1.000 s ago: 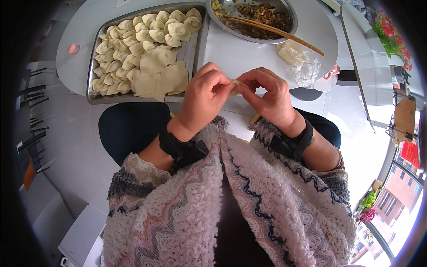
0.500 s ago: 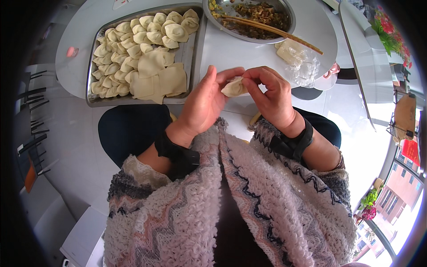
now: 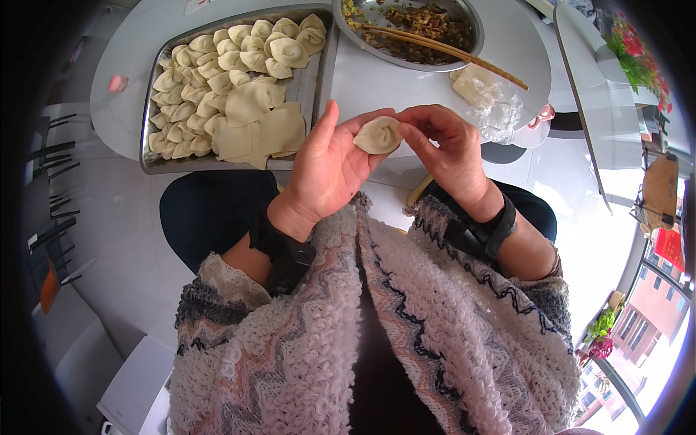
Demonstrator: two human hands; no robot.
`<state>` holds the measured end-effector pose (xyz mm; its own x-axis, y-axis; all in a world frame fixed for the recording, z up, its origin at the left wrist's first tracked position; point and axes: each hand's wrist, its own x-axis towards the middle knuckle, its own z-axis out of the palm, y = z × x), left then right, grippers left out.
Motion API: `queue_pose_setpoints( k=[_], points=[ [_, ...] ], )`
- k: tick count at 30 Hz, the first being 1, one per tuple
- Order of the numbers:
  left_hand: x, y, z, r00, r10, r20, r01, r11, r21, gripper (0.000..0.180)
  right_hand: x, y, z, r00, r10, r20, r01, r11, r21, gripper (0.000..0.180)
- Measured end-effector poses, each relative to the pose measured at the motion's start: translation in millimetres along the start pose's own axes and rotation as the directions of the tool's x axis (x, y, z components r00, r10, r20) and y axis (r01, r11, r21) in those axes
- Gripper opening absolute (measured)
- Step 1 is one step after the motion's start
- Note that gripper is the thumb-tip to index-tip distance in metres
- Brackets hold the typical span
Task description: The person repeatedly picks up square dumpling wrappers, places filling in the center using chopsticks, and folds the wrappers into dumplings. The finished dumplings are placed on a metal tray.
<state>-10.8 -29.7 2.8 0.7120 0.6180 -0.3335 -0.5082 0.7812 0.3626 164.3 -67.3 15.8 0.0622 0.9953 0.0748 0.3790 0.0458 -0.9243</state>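
A pale folded wonton (image 3: 378, 135) rests against the fingers of my left hand (image 3: 335, 154), its rounded side facing up. That hand's palm is turned up, with the thumb standing apart. My right hand (image 3: 451, 154) pinches the wonton's right edge between thumb and forefinger. Left of my hands is a metal tray (image 3: 317, 87) with rows of finished wontons (image 3: 190, 94). Several flat dough wrappers (image 3: 279, 130) lie stacked at the tray's near right part, partly over the wontons. Above my hands stands a steel bowl (image 3: 475, 45) of chopped filling (image 3: 428, 25).
Wooden chopsticks (image 3: 464, 54) lie across the bowl, their ends jutting past its rim to the right. A crumpled clear plastic bag (image 3: 495, 109) sits beside it on the white table (image 3: 377, 90). A dark chair seat (image 3: 210, 210) is below the tray. Red flowers (image 3: 632, 43) stand far right.
The wonton has been turned so its round face now shows. My left hand has opened flatter beneath it, and my right hand has shifted slightly right, still pinching its edge.
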Motion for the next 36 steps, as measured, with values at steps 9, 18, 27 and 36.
queue_pose_setpoints(
  k=[9, 18, 27, 36],
  points=[
    [0.5, -1.2, 2.8, 1.000, -0.027, 0.002, 0.027, 0.998, 0.057, 0.073, -0.6, 6.2, 3.1, 1.000, 0.000, -0.015, -0.001, 0.995, -0.096, 0.010],
    [0.2, -0.4, 2.6, 0.998, -0.042, 0.056, 0.037, 0.995, 0.092, 0.073, 1.8, -1.9, 2.2, 0.997, -0.081, 0.016, 0.082, 0.994, -0.071, 0.009],
    [0.9, -4.2, 0.8, 0.995, -0.092, 0.039, 0.090, 0.994, 0.055, 0.072, -1.8, 1.0, 0.8, 0.995, -0.081, 0.054, 0.085, 0.994, -0.073, 0.010],
    [0.8, -2.1, -3.3, 0.993, -0.080, 0.087, 0.067, 0.988, 0.138, 0.072, -2.2, -1.8, 3.4, 0.990, -0.114, 0.089, 0.122, 0.988, -0.092, 0.018]
  ],
)
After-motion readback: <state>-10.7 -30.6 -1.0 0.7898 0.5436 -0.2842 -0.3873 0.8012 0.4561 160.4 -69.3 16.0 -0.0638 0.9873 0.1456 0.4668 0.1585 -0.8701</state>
